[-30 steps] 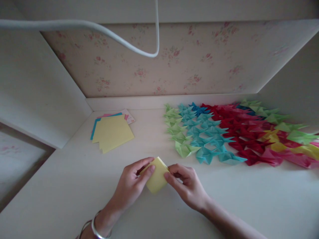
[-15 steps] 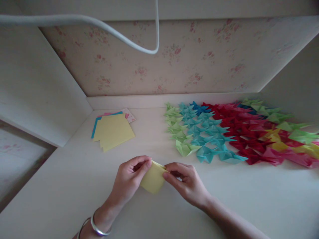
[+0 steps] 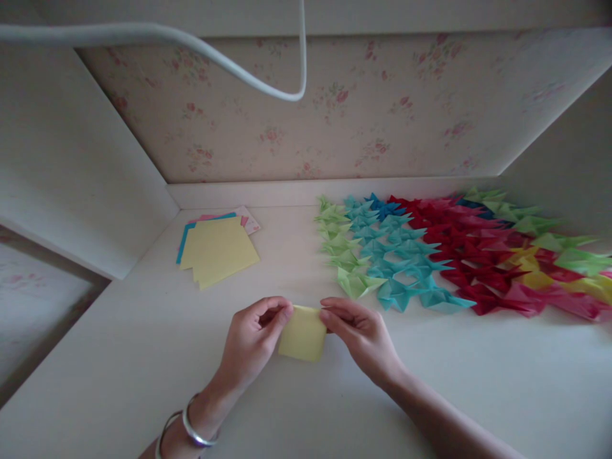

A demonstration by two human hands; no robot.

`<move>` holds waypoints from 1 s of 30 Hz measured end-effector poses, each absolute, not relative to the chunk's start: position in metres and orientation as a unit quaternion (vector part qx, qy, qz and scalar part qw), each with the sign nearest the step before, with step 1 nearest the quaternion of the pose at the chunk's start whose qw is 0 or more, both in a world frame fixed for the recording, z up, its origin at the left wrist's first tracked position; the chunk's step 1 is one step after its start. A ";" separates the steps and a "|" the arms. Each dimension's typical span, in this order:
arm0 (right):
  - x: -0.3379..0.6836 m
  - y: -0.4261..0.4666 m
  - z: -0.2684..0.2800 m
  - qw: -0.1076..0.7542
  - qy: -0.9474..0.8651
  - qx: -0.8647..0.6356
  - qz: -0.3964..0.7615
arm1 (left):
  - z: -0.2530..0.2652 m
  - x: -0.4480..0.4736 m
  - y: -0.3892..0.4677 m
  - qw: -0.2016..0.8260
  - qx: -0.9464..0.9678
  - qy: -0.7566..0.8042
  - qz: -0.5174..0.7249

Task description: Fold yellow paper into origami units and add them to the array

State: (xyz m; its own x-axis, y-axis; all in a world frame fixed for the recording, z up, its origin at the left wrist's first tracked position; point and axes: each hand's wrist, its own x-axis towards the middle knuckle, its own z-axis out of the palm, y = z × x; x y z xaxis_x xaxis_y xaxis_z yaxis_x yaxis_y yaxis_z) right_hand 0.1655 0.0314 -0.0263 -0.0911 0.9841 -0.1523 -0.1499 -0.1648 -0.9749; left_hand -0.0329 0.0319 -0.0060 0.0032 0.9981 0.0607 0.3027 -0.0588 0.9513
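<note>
Turned since the earlier frame, the folded yellow paper [image 3: 303,336] in the head view spans both hands above the white tabletop [image 3: 306,414], upper edge nearly level. Left hand [image 3: 255,335] pinches its upper-left corner; right hand [image 3: 359,335], thumb against fingers, its upper-right. Free edge faces the wearer; long axis indeterminable.

Pale yellow is shown by the folded paper [image 3: 303,335], green, turquoise, blue, red, pink and yellow by origami cranes [image 3: 454,239] toward two o'clock, and pink florals by wallpaper [image 3: 329,137] at twelve.
</note>
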 end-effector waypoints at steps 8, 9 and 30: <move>0.166 0.032 -0.019 0.469 -0.453 -0.481 0.586 | -0.009 -0.033 0.031 0.418 0.577 0.559 0.425; 0.166 0.032 -0.019 0.468 -0.456 -0.483 0.583 | -0.009 -0.033 0.031 0.419 0.576 0.558 0.425; 0.164 0.033 -0.019 0.421 -0.443 -0.452 0.650 | -0.008 -0.033 0.032 0.418 0.570 0.571 0.417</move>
